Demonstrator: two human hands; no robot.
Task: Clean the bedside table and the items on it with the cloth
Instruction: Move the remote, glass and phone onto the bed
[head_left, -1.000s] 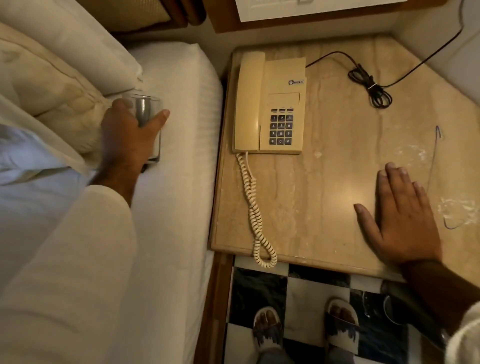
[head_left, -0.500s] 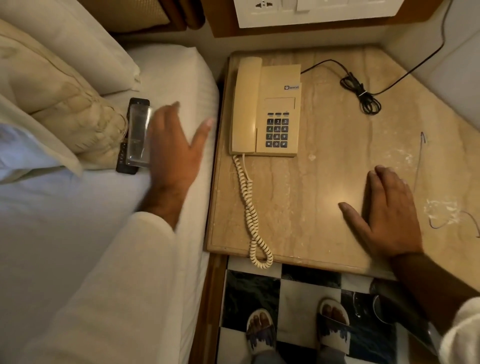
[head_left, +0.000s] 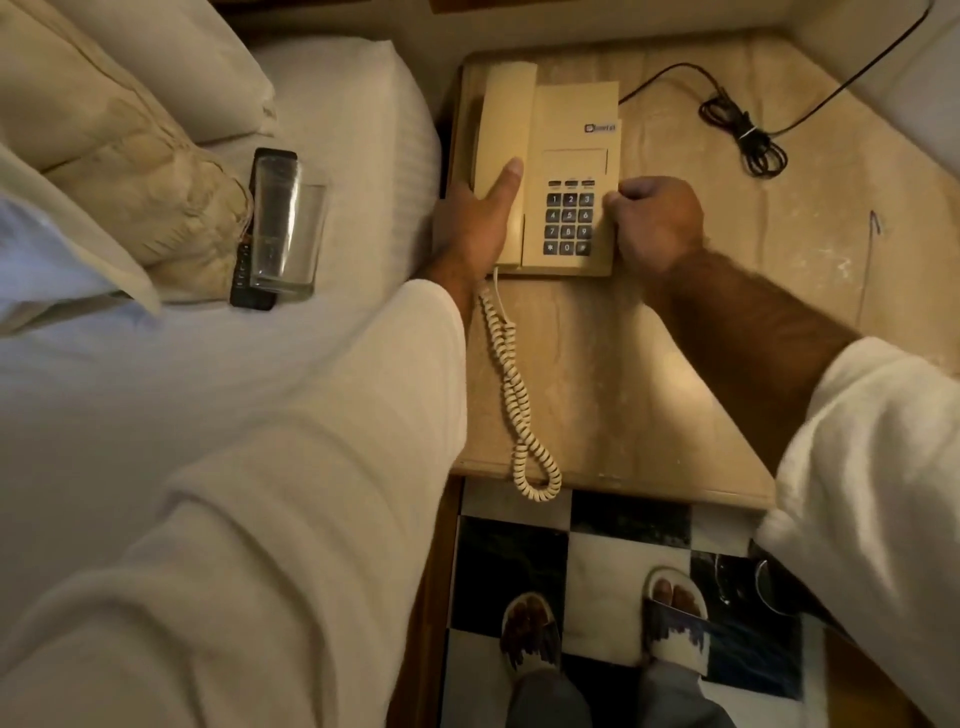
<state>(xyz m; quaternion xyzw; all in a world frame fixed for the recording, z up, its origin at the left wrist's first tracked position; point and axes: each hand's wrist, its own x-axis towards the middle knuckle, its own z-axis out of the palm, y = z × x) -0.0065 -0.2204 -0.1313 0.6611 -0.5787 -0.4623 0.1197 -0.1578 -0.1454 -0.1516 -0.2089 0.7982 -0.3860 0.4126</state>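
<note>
Telephone (head_left: 563, 171): cream, keypad model, stands at the back left of the marble tabletop (head_left: 623, 374). Your left hand (head_left: 475, 218) clasps its handset side, thumb laid along the receiver. Your right hand (head_left: 652, 226) is curled closed against the right edge of the base, gripping it. Coiled cord (head_left: 511, 395): trails forward and loops over the front edge. Black cable (head_left: 748, 135): bundled at the back right. Glass (head_left: 285, 228): lies on its side on the bed (head_left: 363, 130), atop a remote (head_left: 249, 280). Cloth: not visible.
</note>
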